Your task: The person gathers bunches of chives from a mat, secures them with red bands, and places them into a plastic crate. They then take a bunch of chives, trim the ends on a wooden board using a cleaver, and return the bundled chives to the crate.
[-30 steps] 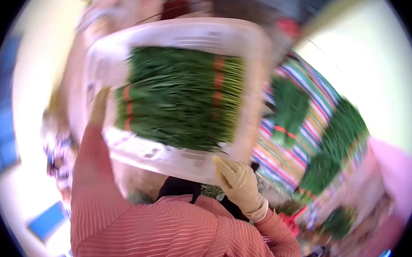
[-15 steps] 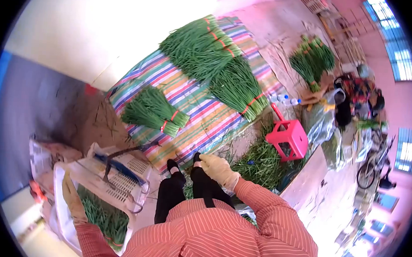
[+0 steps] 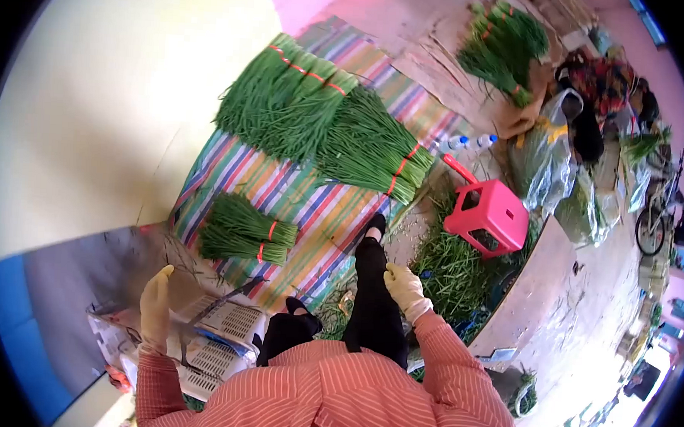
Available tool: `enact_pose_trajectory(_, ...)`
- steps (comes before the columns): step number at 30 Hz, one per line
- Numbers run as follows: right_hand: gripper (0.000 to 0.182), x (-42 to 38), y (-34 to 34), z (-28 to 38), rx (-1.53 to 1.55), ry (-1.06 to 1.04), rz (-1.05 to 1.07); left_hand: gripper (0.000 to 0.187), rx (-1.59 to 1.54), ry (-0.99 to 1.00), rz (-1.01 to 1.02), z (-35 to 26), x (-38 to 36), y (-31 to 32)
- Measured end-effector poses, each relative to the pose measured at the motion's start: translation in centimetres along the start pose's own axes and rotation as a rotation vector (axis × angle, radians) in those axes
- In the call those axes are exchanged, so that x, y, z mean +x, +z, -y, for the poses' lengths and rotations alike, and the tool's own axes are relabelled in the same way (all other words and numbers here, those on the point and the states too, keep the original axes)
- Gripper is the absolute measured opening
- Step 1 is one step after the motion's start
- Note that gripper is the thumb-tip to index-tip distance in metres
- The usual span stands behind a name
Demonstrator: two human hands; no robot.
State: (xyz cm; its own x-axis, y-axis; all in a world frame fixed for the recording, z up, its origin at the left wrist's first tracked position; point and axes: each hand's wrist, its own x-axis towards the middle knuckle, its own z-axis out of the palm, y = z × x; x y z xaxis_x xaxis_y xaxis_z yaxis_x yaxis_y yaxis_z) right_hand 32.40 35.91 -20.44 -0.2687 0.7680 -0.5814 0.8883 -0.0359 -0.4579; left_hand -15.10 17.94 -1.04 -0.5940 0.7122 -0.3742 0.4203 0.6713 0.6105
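Note:
My left hand [image 3: 156, 304], in a pale glove, is raised at the lower left beside white plastic crates [image 3: 224, 323]. Its fingers are stretched out and hold nothing visible. My right hand [image 3: 407, 291], gloved too, hangs beside my right leg with loosely bent fingers, and I see nothing in it. Ahead lies a striped sheet [image 3: 281, 199]. Green stalks in red-banded bundles [image 3: 286, 106] cover its upper part, with another large bundle [image 3: 376, 153] alongside. A smaller pair of bundles [image 3: 244, 229] rests nearer to me on the left.
A pink stool [image 3: 490, 215] stands on the right by loose green leaves [image 3: 451, 269]. Behind it are two bottles [image 3: 469, 142] and plastic bags [image 3: 546, 155]. More bundles [image 3: 505, 48] lie farther back. A pale board [image 3: 558, 302] is at the right.
The view has shifted and my feet are farther apart. My left hand has moved up and away from the crate holding greens. My right hand has shifted right in view.

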Motion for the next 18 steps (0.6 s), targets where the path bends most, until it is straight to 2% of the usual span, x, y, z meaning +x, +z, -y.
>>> enact_pose_trajectory(3, 0.032, 4.3, -1.8, -3.0, 0.002, 0.053, 0.031, 0.035, 0.051, 0.047, -0.005, -4.4, 3.9, 4.1)
enact_pose_trajectory(4, 0.029, 5.7, -2.7, -3.4, 0.038, 0.052, -0.006, 0.031, 0.049, 0.113, 0.049, -3.2, 5.5, 5.0)
enact_pose_trajectory(7, 0.027, 10.8, -3.8, -5.3, -0.018, 0.029, 0.000, 0.041, 0.020, 0.034, 0.108, -6.2, 8.1, 8.4)
enact_pose_trajectory(8, 0.026, 12.4, -4.1, -5.6, -0.017, 0.038, -0.016, 0.054, 0.197, 0.260, 0.107, -6.0, 8.8, 9.6)
enact_pose_trajectory(9, 0.026, 14.0, -4.4, -5.9, -0.012, 0.043, -0.011, 0.054, 0.203, 0.259, 0.114, -6.0, 9.5, 10.3)
enact_pose_trajectory(11, 0.026, 16.8, -5.2, -5.8, -0.066, 0.042, 0.001, 0.040, 0.169, 0.168, 0.231, -8.1, 10.4, 11.4)
enact_pose_trajectory(12, 0.027, 18.2, -5.3, -5.9, -0.034, 0.086, 0.009, 0.032, -0.268, -0.420, 0.256, -10.5, 10.2, 11.6)
enact_pose_trajectory(13, 0.027, 19.4, -5.8, -5.7, -0.035, 0.088, 0.014, 0.032, -0.267, -0.424, 0.257, -10.4, 10.5, 12.0)
enact_pose_trajectory(15, 0.028, 21.2, -6.9, -5.3, -0.025, 0.118, 0.073, 0.037, -0.103, -0.253, 0.433, -8.9, 10.9, 13.0)
enact_pose_trajectory(16, 0.028, 22.2, -6.8, -5.6, 0.000, 0.150, 0.064, 0.039, -0.228, -0.429, 0.431, -8.5, 11.5, 14.0)
enact_pose_trajectory(18, 0.029, 26.0, -6.4, -6.4, -0.032, 0.208, 0.014, 0.038, -0.223, -0.403, 0.495, -8.0, 13.7, 16.1)
